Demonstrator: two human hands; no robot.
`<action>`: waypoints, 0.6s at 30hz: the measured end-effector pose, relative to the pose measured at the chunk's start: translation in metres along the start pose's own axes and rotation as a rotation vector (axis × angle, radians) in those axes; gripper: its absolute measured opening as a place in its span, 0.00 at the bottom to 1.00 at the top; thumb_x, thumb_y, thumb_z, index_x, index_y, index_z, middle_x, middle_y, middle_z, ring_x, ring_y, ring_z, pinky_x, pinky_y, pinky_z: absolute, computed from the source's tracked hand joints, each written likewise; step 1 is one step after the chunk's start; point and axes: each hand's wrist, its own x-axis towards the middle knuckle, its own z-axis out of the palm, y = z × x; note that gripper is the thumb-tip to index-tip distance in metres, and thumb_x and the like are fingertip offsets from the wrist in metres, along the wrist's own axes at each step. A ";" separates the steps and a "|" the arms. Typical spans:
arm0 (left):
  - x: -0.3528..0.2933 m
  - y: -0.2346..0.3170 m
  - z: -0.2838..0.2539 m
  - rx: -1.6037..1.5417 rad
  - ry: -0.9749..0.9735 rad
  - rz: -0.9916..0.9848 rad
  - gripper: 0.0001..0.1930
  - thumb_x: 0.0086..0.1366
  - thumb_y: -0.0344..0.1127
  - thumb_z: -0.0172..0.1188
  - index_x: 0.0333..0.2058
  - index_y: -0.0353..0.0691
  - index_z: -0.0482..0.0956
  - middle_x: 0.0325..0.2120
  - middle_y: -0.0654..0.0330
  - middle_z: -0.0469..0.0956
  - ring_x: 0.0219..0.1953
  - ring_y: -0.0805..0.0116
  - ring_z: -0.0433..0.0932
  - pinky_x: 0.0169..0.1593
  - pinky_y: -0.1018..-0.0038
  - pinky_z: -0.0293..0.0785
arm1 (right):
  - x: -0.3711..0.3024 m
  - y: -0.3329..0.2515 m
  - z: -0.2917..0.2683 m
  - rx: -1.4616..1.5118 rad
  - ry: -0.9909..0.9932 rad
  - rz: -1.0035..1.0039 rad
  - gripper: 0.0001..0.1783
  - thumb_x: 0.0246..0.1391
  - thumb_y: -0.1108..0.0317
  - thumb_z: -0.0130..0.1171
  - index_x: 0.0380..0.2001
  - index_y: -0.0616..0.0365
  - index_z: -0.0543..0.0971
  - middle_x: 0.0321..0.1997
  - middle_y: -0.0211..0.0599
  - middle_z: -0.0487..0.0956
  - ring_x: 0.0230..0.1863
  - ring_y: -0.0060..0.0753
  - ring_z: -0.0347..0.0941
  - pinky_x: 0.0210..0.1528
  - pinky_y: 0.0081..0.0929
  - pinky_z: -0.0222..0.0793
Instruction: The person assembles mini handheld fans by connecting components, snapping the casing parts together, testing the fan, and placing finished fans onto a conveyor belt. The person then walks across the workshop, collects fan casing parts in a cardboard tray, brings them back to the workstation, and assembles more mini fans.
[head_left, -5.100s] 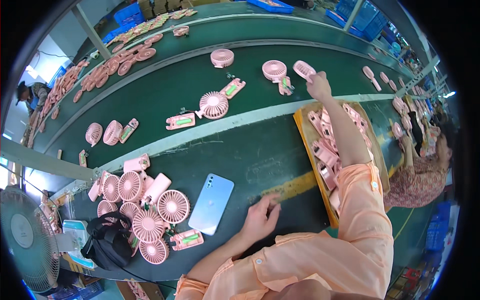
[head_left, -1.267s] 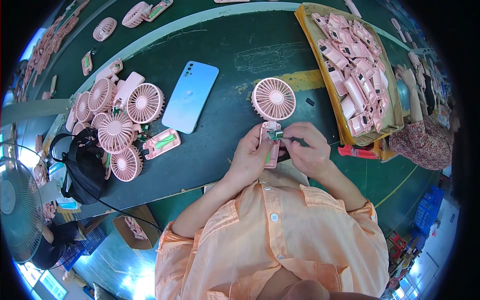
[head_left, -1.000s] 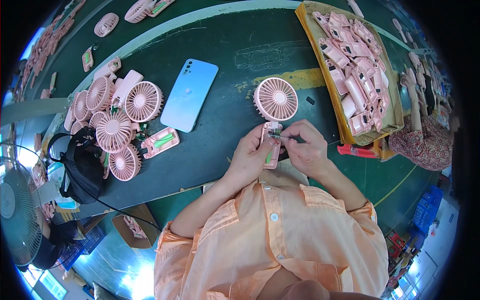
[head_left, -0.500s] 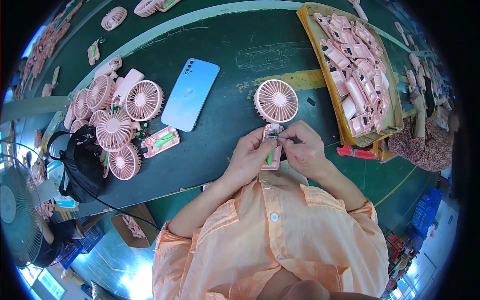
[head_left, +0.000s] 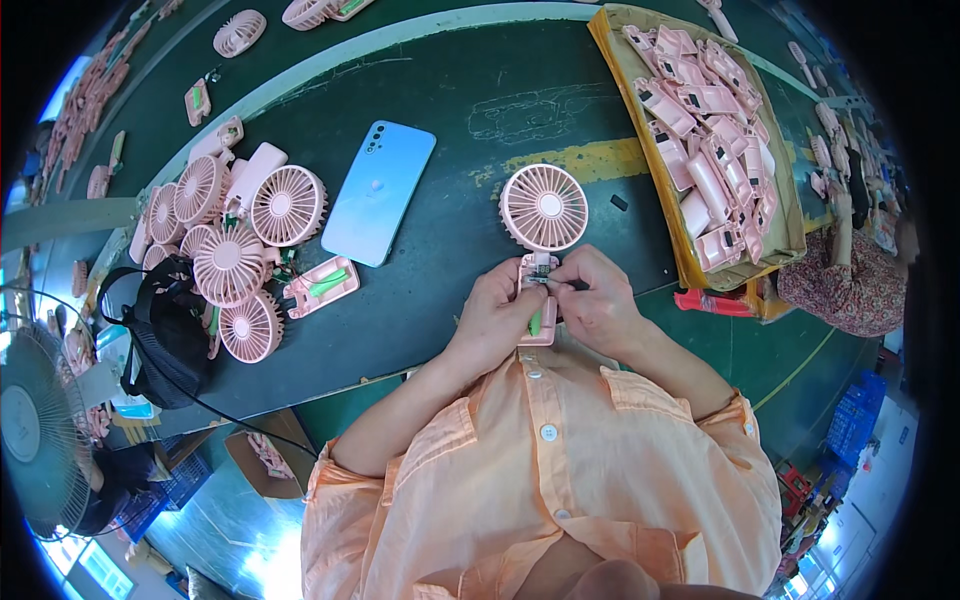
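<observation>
A pink handheld fan (head_left: 545, 207) lies at the near edge of the dark green table, its round grille pointing away from me. Its handle is open and shows a green battery (head_left: 535, 322) and a small circuit board (head_left: 541, 268). My left hand (head_left: 495, 314) is closed round the handle's left side, thumb over the inside. The fingers of my right hand (head_left: 597, 300) are pinched together at the handle's right side, by the circuit board. Whatever they pinch is too small to make out.
Several pink fans (head_left: 228, 262) are heaped at the left beside a black bag (head_left: 170, 335). A blue phone (head_left: 380, 195) lies mid-table. The yellow-edged box (head_left: 655, 150) at right holds pink handle covers (head_left: 722, 160). A small black piece (head_left: 619, 202) lies near it. Another person (head_left: 845, 275) sits at far right.
The fan in my hands has shifted slightly left and tilted a little. My right hand has moved slightly left and down with it, still pinching near the circuit board.
</observation>
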 end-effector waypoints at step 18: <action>0.002 -0.009 0.007 -0.030 0.094 0.058 0.09 0.67 0.32 0.49 0.39 0.34 0.76 0.28 0.64 0.78 0.29 0.81 0.74 0.33 0.80 0.71 | 0.004 -0.003 -0.003 0.097 0.046 0.096 0.07 0.41 0.83 0.60 0.16 0.65 0.74 0.36 0.40 0.78 0.35 0.37 0.74 0.29 0.26 0.73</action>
